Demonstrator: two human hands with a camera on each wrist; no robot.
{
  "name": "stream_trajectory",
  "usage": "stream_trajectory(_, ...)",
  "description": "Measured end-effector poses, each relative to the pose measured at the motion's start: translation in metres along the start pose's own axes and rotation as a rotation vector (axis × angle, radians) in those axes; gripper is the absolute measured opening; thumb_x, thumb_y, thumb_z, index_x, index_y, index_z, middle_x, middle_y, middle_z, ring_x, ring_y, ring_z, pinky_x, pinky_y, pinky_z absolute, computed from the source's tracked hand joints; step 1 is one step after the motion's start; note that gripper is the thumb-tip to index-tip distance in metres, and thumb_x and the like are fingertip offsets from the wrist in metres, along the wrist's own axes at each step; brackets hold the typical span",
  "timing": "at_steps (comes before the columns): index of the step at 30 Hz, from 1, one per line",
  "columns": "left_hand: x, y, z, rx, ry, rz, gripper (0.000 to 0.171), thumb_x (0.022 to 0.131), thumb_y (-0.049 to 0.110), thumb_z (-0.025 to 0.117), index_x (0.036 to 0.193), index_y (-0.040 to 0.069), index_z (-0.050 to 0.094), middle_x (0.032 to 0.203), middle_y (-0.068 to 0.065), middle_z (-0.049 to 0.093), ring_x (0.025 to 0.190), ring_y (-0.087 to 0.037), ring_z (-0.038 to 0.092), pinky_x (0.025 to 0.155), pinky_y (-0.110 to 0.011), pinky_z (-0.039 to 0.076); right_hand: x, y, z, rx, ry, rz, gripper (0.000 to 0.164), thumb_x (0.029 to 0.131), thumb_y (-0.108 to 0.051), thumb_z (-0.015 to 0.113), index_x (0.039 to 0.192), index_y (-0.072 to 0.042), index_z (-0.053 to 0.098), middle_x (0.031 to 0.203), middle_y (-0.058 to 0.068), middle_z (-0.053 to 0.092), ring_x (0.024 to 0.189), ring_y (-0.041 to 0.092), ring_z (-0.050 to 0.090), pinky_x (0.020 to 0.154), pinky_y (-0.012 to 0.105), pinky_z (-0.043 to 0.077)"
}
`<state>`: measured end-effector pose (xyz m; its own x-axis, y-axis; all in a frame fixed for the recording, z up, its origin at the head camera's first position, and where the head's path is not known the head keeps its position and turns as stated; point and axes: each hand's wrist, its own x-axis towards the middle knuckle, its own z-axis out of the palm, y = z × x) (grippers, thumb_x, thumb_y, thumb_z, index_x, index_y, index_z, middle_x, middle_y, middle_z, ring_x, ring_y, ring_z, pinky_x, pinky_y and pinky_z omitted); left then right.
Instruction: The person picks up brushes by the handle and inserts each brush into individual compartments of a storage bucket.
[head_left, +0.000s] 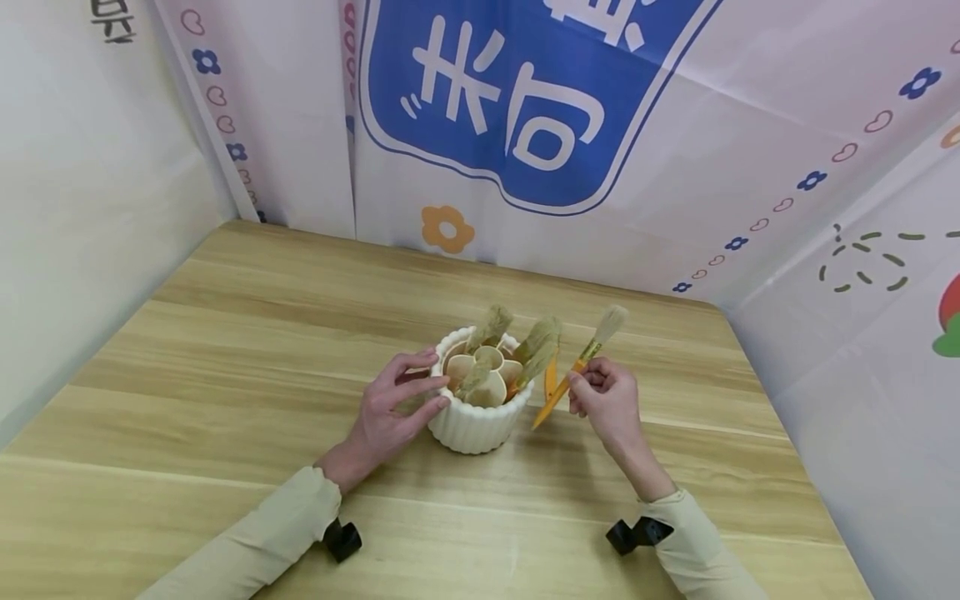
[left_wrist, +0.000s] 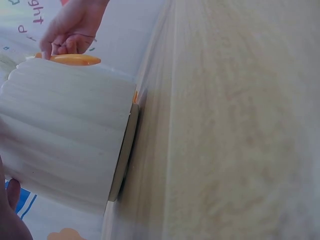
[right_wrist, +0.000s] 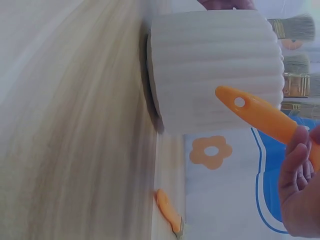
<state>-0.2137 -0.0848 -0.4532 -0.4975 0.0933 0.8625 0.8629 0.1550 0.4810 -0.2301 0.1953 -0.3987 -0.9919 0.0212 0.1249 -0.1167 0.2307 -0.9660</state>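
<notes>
A white ribbed round pot [head_left: 476,429] stands on the table, with a cream flower-shaped divider [head_left: 489,360] inside. Several paintbrushes [head_left: 542,343] stand in it with their bristles up. Extended fingers of my left hand [head_left: 393,400] touch the left side of the pot near its rim. To the right of the pot, my right hand [head_left: 609,404] pinches a paintbrush [right_wrist: 257,112] by its orange handle, bristles up and tilted, above the table. Another orange-handled brush [right_wrist: 169,212] lies on the table beyond the pot, its bristle end cut off in the right wrist view.
The wooden table [head_left: 225,400] meets a printed white sheet [head_left: 637,242] at the back. White walls [head_left: 75,208] rise at both sides. A black wrist camera [head_left: 341,540] sits on the left sleeve, and another black camera [head_left: 637,533] on the right.
</notes>
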Motion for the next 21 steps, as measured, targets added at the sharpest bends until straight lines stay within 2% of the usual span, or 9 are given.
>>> stream_trajectory(6, 0.000, 0.000, -0.001, -0.006, -0.006, -0.003, 0.019, 0.078, 0.003, 0.073, 0.095, -0.004, 0.070, 0.106, -0.027, 0.056, 0.118, -0.025, 0.056, 0.094, -0.020, 0.052, -0.004, -0.005, 0.001, -0.003, -0.010, -0.014, 0.008, 0.085, 0.002, 0.058, 0.081, 0.006, 0.053, 0.054, -0.006, 0.058, 0.041, 0.007, 0.054, 0.039, 0.019, 0.047)
stream_trajectory(14, 0.000, 0.000, -0.001, -0.004, -0.007, 0.006, 0.019, 0.080, 0.005, 0.072, 0.095, -0.004, 0.070, 0.105, -0.027, 0.056, 0.118, -0.024, 0.056, 0.093, -0.021, 0.052, -0.009, -0.013, 0.004, 0.025, -0.030, -0.054, 0.007, 0.084, 0.005, 0.056, 0.081, 0.009, 0.052, 0.053, -0.007, 0.058, 0.041, 0.006, 0.054, 0.038, 0.019, 0.047)
stream_trajectory(21, 0.000, 0.001, -0.001, 0.002, -0.011, -0.002, 0.020, 0.077, 0.001, 0.073, 0.095, -0.005, 0.070, 0.105, -0.027, 0.056, 0.118, -0.024, 0.056, 0.093, -0.020, 0.052, -0.015, -0.022, 0.007, 0.059, -0.037, -0.092, 0.005, 0.083, 0.005, 0.057, 0.081, 0.008, 0.054, 0.054, -0.006, 0.058, 0.041, 0.006, 0.054, 0.038, 0.019, 0.047)
